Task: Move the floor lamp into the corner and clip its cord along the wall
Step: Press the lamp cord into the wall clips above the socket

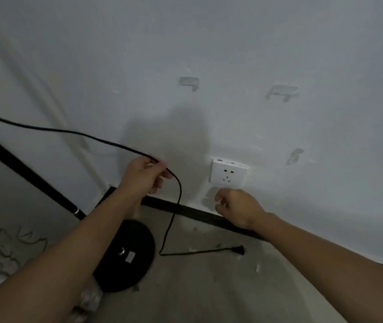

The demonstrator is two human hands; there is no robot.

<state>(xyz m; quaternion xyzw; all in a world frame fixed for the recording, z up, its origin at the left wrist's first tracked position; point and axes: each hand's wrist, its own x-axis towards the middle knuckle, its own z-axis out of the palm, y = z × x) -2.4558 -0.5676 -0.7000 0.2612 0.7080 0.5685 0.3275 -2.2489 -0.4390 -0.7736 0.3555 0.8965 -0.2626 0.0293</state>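
My left hand (142, 176) pinches the lamp's black cord (69, 131) just in front of the white wall. From my fingers the cord drops to the floor and runs right to its plug (238, 250), which lies unplugged. The lamp's round black base (127, 255) stands on the floor near the corner, partly behind my left forearm, and its black pole (22, 169) leans up to the left. My right hand (237, 209) hovers below the white wall socket (229, 174), fingers loosely curled, holding nothing. Clear cord clips (188, 83) (282, 92) (295, 156) stick on the wall.
A dark skirting board (197, 213) runs along the foot of the wall. A white pipe (53, 106) rises in the corner at the left. Patterned fabric (4, 248) lies on the concrete floor at the far left. Small white scraps are scattered near the plug.
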